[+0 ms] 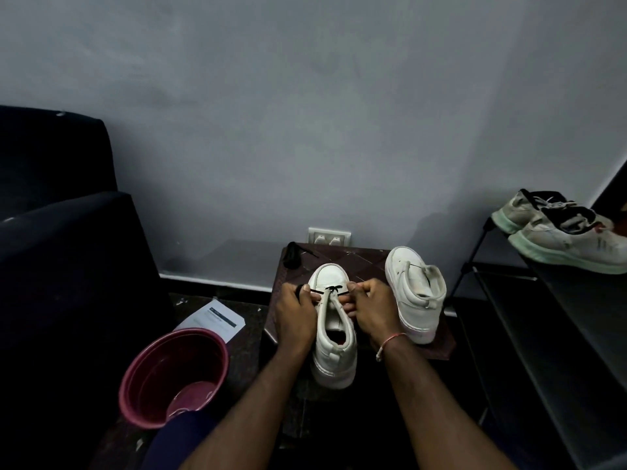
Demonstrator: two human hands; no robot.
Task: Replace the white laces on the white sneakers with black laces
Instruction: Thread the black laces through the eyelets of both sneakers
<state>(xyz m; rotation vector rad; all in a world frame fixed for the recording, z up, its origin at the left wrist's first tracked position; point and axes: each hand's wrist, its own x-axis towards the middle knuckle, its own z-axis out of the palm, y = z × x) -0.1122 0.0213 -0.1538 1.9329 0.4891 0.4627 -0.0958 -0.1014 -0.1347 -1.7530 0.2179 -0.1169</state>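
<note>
Left hand (pixel 294 313) and right hand (pixel 373 310) each pinch the black lace (pixel 334 290) taut across the near sneaker (pixel 334 351), likely evening its ends.

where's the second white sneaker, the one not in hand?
Head view, right of centre: the second white sneaker stands on the small dark table, just right of the right hand and the white sneaker being laced.
</note>
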